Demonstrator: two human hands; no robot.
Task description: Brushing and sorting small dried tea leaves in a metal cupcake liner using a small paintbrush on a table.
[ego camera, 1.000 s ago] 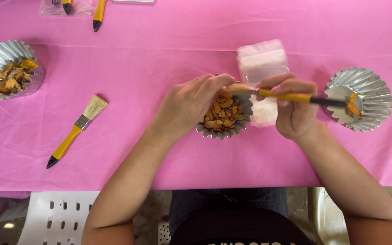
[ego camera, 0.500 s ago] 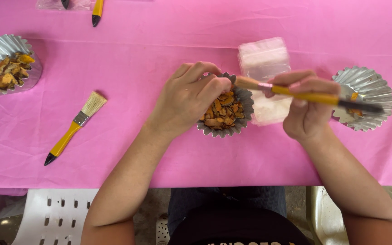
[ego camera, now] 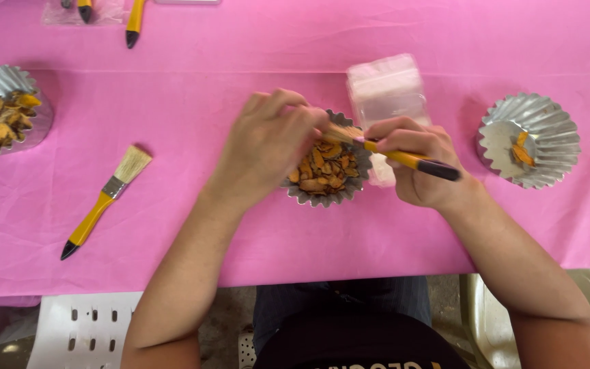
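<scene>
Your left hand [ego camera: 268, 147] pinches something hidden over the centre foil cup [ego camera: 326, 171] | your right hand [ego camera: 418, 160] grips the yellow brush [ego camera: 397, 156], bristles angled onto that pinch | spare brush [ego camera: 104, 199] lies left.

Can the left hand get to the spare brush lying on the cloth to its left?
Probably yes. The spare brush lies alone on the pink cloth, with nothing between it and the left hand, though that hand is at the middle foil cup.

A pink tablecloth [ego camera: 254, 61] covers the table; white plastic chair [ego camera: 83, 328] below.
</scene>
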